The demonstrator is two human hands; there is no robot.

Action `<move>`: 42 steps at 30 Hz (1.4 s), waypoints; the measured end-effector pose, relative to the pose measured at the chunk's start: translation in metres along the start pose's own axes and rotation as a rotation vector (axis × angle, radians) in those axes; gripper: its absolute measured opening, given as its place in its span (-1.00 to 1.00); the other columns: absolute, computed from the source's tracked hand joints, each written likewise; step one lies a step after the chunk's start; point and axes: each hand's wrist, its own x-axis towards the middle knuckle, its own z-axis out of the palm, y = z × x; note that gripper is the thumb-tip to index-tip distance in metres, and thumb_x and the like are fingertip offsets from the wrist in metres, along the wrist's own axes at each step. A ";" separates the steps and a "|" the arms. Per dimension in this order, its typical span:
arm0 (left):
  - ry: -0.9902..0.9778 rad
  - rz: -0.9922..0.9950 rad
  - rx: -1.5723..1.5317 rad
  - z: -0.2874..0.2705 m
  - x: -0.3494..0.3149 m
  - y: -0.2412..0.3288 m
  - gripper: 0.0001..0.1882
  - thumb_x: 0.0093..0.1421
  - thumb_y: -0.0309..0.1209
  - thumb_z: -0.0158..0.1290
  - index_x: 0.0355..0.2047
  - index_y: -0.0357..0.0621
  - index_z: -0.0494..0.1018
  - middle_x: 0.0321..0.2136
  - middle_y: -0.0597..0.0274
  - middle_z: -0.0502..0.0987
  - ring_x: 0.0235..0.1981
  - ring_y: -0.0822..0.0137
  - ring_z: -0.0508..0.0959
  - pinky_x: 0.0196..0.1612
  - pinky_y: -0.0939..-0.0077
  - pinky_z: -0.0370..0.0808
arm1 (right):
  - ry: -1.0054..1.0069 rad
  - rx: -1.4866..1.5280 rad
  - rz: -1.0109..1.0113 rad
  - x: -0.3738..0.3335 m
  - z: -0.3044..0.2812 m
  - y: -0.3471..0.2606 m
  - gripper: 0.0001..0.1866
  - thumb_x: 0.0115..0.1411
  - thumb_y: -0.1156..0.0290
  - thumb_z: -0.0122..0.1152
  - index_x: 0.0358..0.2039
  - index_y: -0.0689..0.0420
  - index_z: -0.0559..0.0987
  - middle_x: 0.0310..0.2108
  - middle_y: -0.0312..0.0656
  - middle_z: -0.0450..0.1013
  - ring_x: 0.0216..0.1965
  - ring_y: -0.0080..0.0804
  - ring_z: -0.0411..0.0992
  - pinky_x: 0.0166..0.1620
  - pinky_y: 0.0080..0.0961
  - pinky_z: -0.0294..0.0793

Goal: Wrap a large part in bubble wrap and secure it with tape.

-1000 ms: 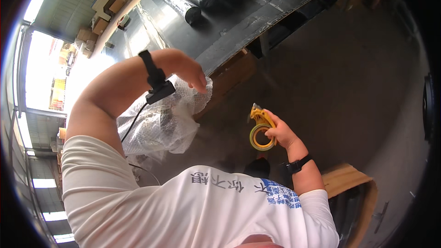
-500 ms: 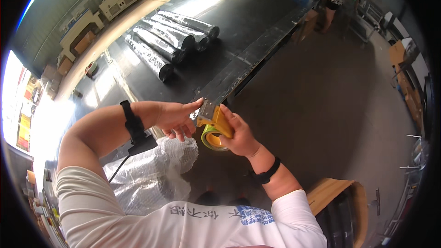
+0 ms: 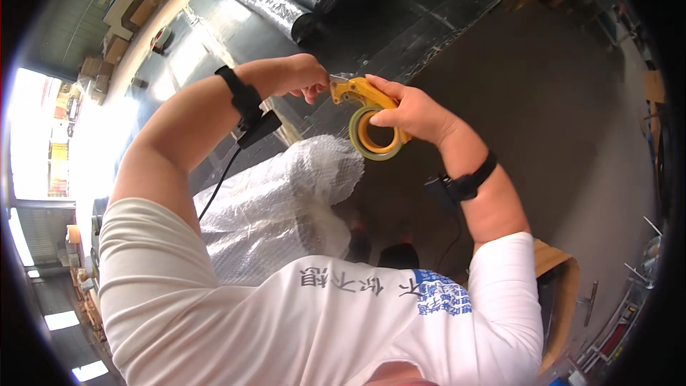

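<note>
The right hand (image 3: 423,116) grips a yellow handheld tape dispenser (image 3: 367,91). Its fingers are closed around the handle, with the thumb laid over the near side. The dispenser is positioned in front of the torso, above the level of the floor (image 3: 529,121), with its metal cutting head directed toward the left hand (image 3: 306,77). A roll of tape (image 3: 355,137) is mounted on the dispenser, below the head; its outer layer is yellow-green and its core orange.

The left hand is mostly closed, fingers curled, immediately beside the cutting head. Whether tape is pinched between its fingertips cannot be determined.

A sheet of clear bubble wrap (image 3: 296,175), bulky and partly rolled, lies between the left forearm and the torso; its outer end is just below the roll of tape. Beyond the hands, cylindrical rolls in shiny black film (image 3: 261,3) lie side by side on a black-topped table (image 3: 421,18). A black strap is fitted to each forearm. A cardboard box (image 3: 569,293) stands beside the right upper arm.
</note>
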 end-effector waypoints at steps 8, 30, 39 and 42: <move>-0.542 -0.420 0.321 0.043 -0.051 -0.096 -0.68 0.12 -0.13 -0.03 -0.37 -0.13 0.48 -0.30 0.14 0.58 -0.13 0.23 0.60 -0.12 0.12 0.50 | -0.387 0.159 0.483 -0.044 0.040 0.059 -0.30 0.08 0.46 0.15 0.29 0.11 0.29 -0.14 -0.30 0.47 -0.26 -0.63 0.37 -0.14 -0.70 0.42; -0.812 0.220 1.639 0.121 -0.014 -0.033 -0.18 -0.02 -0.44 0.11 0.32 -0.12 0.14 0.01 -0.05 0.50 -0.02 0.01 0.54 -0.03 0.33 0.51 | -0.258 0.157 0.395 -0.074 0.034 0.047 -0.44 0.14 0.38 0.13 0.20 0.04 0.40 -0.30 -0.33 0.44 -0.38 -0.64 0.34 -0.35 -0.70 0.37; -0.455 -0.047 0.584 0.066 -0.087 0.001 0.01 0.06 0.03 0.21 0.39 -0.01 -0.06 0.33 -0.03 0.11 0.35 -0.01 0.08 0.36 0.24 0.04 | -0.387 0.414 0.529 -0.165 0.065 0.050 -0.34 0.19 0.42 0.09 0.32 0.13 0.21 -0.05 -0.24 0.43 -0.17 -0.54 0.42 -0.07 -0.65 0.46; -0.398 0.206 0.628 0.068 -0.155 0.016 0.24 -0.13 0.13 0.33 0.39 -0.10 -0.10 0.40 -0.03 -0.10 0.42 0.02 -0.12 0.40 0.07 -0.11 | -0.501 0.454 0.522 -0.148 0.065 0.079 -0.37 0.18 0.41 0.11 0.28 0.16 0.27 -0.10 -0.23 0.46 -0.23 -0.59 0.43 -0.12 -0.64 0.50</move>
